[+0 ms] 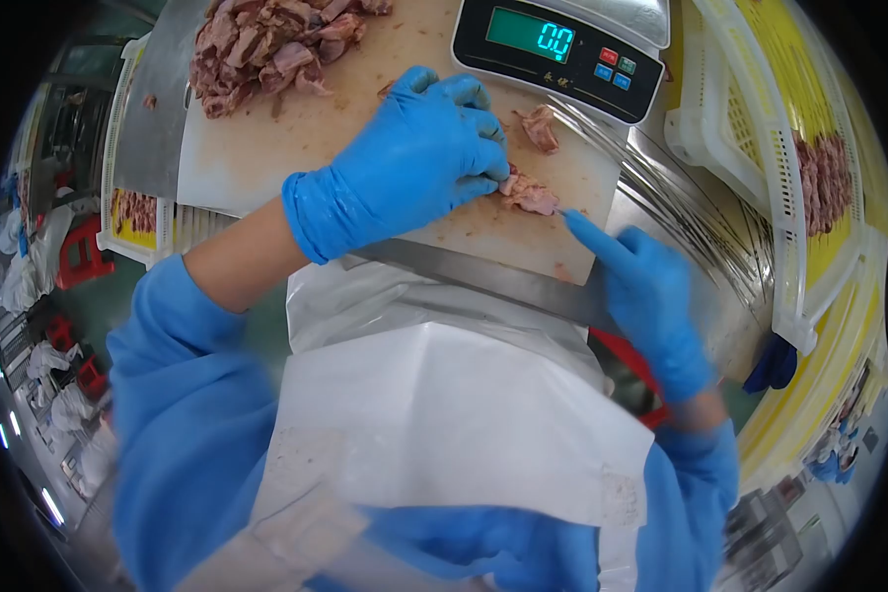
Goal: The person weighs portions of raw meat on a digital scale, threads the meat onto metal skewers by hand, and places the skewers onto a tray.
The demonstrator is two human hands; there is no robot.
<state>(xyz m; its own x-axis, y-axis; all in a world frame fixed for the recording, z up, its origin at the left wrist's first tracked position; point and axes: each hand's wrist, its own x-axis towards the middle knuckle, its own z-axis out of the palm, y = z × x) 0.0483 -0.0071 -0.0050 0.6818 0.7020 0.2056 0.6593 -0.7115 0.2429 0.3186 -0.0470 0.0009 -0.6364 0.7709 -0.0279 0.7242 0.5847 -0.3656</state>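
Meat (531,195) lies on board (266,148), small piece, long axis running roughly 10 to 4 o'clock; clock centred on it, 12 at top of view. Left hand (409,153), at 9 to 10 o'clock: palm down, fingers curled, closed on the meat's near-left end. Right hand (649,286), at 4 o'clock: index extended, its tip just beside the other end. Remaining fingers blurred; cannot tell whether they grip anything.

Second scrap (540,129) at 12, apart from the meat. Pile (266,54) at 10, on board. Scale (557,49) between 12 and 1, display showing zeros. Loose skewers (696,202) at 3, on metal desk (651,148).

Step, as judged: steadying and lining up one piece between two hands. Next move calls for a firm left hold, right fingertip aligned with the meat's length, light pressure; soft, slippery meat could roll or tear.
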